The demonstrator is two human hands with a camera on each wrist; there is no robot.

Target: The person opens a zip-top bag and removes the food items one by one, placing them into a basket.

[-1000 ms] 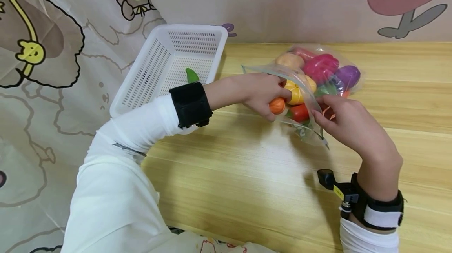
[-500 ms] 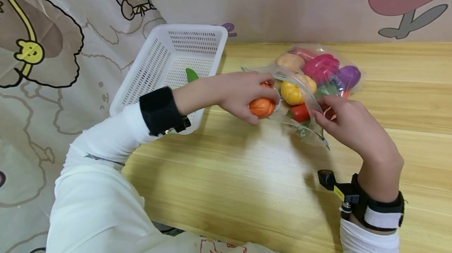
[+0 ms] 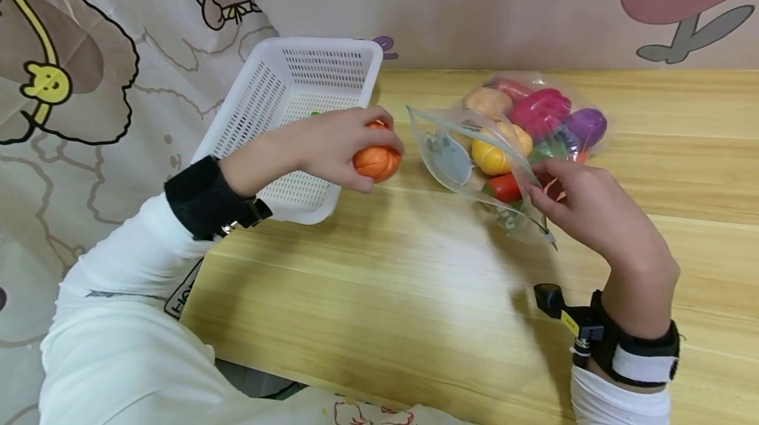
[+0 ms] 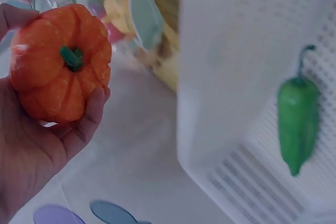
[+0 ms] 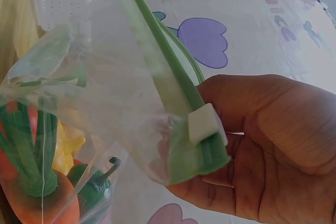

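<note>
My left hand [image 3: 340, 148] holds an orange toy pumpkin [image 4: 60, 64] with a short green stem, fingers and thumb curled around its sides. It hangs just right of the white basket [image 3: 269, 59]. A green toy pepper [image 4: 298, 121] lies inside that basket. On the right, my right hand [image 3: 599, 214] pinches the edge of a clear zip bag [image 3: 441, 125] near its white slider [image 5: 205, 124], and the mouth gapes to the left. Toy produce fills the bag: a yellow pumpkin [image 3: 492, 153], a red piece [image 3: 504, 188], a purple eggplant [image 3: 586, 127] and others.
The basket stands at the table's back left, against a patterned cloth [image 3: 118, 214]. Wooden tabletop [image 3: 379, 293] extends in front of the bag and basket. A cloth with printed flowers [image 3: 504, 10] rises along the back edge.
My left hand has drawn the orange pumpkin out of the bag's mouth and carried it left to the basket's right side. The right hand stays at the bag's edge.
</note>
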